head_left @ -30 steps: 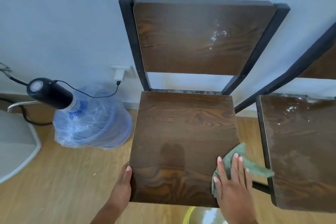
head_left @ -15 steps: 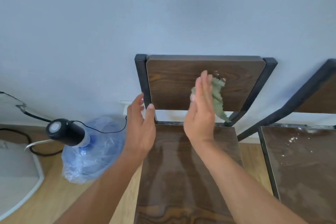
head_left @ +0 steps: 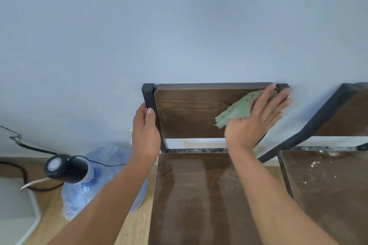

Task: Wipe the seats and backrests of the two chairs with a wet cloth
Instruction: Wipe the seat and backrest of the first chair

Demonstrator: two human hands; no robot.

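A dark wooden chair with a black metal frame stands against the wall; its backrest [head_left: 189, 113] is in the middle of the view and its wet, streaked seat [head_left: 199, 195] is below. My right hand [head_left: 256, 119] lies flat, pressing a green cloth [head_left: 237, 110] against the right upper part of the backrest. My left hand [head_left: 146, 131] grips the backrest's left black post. A second chair's seat [head_left: 328, 189], speckled with white spots, and its backrest [head_left: 346, 117] show at the right edge.
A blue water bottle [head_left: 99, 183] in plastic wrap with a black pump [head_left: 65, 168] and cable stands on the wooden floor left of the chair. A white object [head_left: 18, 211] lies at the lower left. The pale wall is right behind both chairs.
My right hand rose from the seat's front right corner to the backrest and slid the cloth toward its upper right corner. My left hand left the seat edge and took hold of the left post.
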